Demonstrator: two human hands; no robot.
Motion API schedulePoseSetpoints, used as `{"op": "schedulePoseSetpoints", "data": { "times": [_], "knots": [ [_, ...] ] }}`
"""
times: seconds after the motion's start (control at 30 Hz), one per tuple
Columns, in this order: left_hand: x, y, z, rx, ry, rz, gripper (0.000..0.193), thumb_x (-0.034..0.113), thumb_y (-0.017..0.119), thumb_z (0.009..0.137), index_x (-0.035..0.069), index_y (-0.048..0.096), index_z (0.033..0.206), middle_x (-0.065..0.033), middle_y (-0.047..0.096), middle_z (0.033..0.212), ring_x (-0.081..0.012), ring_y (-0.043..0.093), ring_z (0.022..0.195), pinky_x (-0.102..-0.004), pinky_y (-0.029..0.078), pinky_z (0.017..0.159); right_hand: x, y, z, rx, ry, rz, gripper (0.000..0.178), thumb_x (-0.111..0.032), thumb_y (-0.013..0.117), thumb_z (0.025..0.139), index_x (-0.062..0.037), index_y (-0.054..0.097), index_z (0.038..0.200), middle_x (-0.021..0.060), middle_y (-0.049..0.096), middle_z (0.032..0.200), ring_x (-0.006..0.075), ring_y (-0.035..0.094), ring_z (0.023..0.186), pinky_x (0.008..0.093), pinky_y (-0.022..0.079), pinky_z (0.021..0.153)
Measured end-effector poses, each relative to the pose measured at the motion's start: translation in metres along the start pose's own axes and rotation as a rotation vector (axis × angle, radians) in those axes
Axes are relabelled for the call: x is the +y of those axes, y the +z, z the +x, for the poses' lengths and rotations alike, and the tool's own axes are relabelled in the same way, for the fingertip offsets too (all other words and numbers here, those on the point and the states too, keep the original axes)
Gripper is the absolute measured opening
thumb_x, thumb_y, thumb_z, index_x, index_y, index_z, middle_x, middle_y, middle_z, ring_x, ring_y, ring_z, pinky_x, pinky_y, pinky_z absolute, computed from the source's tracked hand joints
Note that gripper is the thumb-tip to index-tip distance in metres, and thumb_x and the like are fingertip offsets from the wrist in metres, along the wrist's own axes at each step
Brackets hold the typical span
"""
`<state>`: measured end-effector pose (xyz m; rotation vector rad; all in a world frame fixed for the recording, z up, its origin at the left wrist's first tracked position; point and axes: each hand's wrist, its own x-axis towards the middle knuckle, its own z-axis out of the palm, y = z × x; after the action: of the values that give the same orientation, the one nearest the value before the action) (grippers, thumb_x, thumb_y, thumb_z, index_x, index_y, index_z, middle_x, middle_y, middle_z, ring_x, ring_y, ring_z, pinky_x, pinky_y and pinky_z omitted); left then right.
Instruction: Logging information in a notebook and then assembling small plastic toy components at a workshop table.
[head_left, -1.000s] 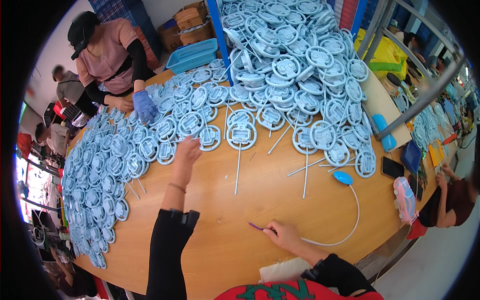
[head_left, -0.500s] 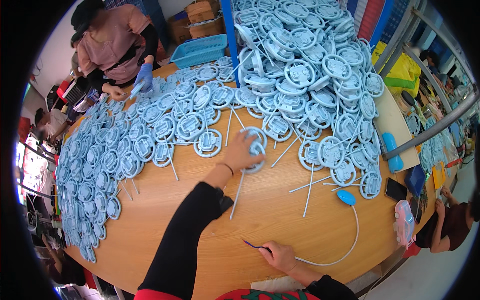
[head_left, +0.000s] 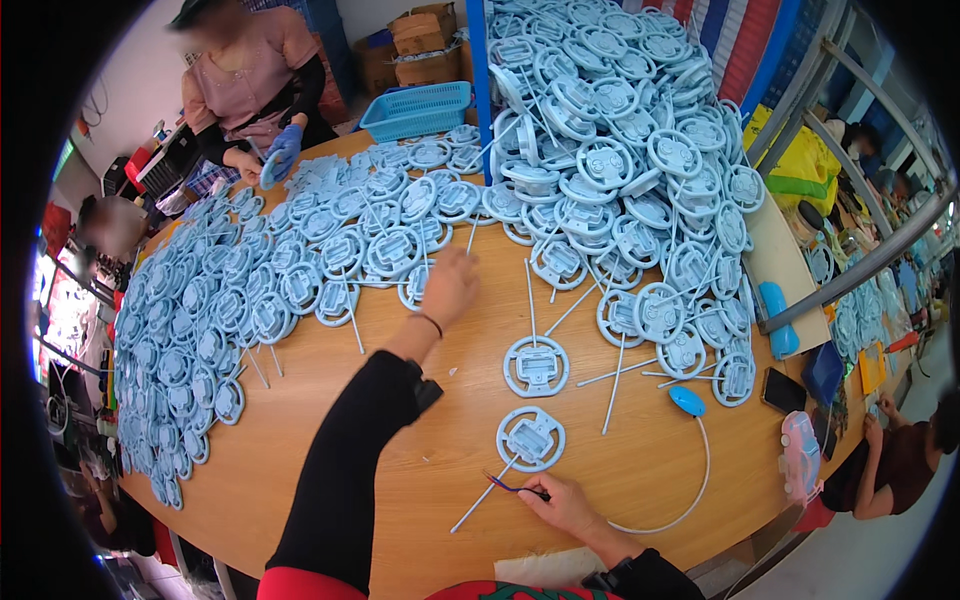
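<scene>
My left hand (head_left: 450,288) reaches over the near edge of the spread of parts, beside a light-blue toy steering wheel (head_left: 412,290) with a thin rod. Its fingers are blurred, so whether it grips that wheel cannot be made out. In front of me two more steering wheels lie apart on the wood, one (head_left: 536,366) farther off and one (head_left: 530,438) nearer. My right hand (head_left: 562,506) is closed on a dark wire lead (head_left: 508,486) with thin red and blue ends, close to the nearer wheel's rod. A white cord (head_left: 690,510) runs from near this hand to a blue oval piece (head_left: 687,400).
A tall heap of steering wheels (head_left: 600,165) stands behind a blue post (head_left: 478,90); more cover the table's left (head_left: 190,350). A co-worker (head_left: 250,90) handles a part beyond them. At right are a phone (head_left: 783,390), a pink toy car (head_left: 800,455) and a metal rail (head_left: 870,265).
The two steering wheels now lie on the table in front of me, where earlier my left hand was on wheels farther back. That hand has moved left, to the pile's edge. My right hand keeps the lead.
</scene>
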<state>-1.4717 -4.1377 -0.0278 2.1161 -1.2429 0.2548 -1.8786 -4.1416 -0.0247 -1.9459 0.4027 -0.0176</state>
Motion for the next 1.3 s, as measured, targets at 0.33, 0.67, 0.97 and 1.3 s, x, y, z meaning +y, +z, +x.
{"op": "schedulePoseSetpoints", "data": {
  "times": [0.33, 0.67, 0.97, 1.3],
  "knots": [
    [-0.045, 0.031, 0.1, 0.03, 0.024, 0.618, 0.028, 0.022, 0.073, 0.071, 0.005, 0.062, 0.09, -0.0098, 0.054, 0.096, -0.029, 0.047, 0.101, -0.0406, 0.035, 0.09, 0.008, -0.004, 0.001, -0.034, 0.112, 0.233, 0.021, -0.024, 0.069, 0.086, -0.0048, 0.062, 0.093, 0.0092, 0.069, 0.082, 0.019, 0.067, 0.07, 0.0287, 0.052, 0.06],
    [-0.066, -0.001, 0.107, 0.049, 0.299, 0.719, 0.011, 0.016, 0.067, 0.077, 0.006, 0.063, 0.08, -0.0065, 0.06, 0.084, -0.0234, 0.054, 0.091, -0.0373, 0.04, 0.087, 0.013, -0.004, 0.005, -0.037, 0.095, 0.254, 0.02, -0.022, 0.07, 0.086, -0.0051, 0.062, 0.094, 0.0089, 0.069, 0.082, 0.0186, 0.067, 0.071, 0.0282, 0.053, 0.06],
    [-0.058, -0.042, 0.087, 0.083, 0.379, 0.601, 0.012, 0.012, 0.067, 0.076, 0.004, 0.06, 0.083, -0.009, 0.06, 0.087, -0.0262, 0.055, 0.091, -0.0397, 0.041, 0.089, 0.006, -0.004, 0.005, 0.002, 0.066, 0.271, 0.018, -0.02, 0.069, 0.086, -0.0051, 0.062, 0.092, 0.0081, 0.067, 0.078, 0.0184, 0.064, 0.065, 0.0288, 0.05, 0.057],
    [0.055, -0.112, 0.025, 0.087, 0.45, 0.121, 0.031, -0.001, 0.074, 0.068, 0.003, 0.055, 0.094, -0.0125, 0.062, 0.103, -0.0313, 0.061, 0.096, -0.0393, 0.05, 0.079, -0.047, -0.036, 0.048, 0.142, -0.485, -0.359, 0.027, -0.021, 0.074, 0.078, -0.0068, 0.066, 0.099, 0.011, 0.059, 0.109, 0.0297, 0.059, 0.096, 0.0394, 0.048, 0.076]
  ]
}}
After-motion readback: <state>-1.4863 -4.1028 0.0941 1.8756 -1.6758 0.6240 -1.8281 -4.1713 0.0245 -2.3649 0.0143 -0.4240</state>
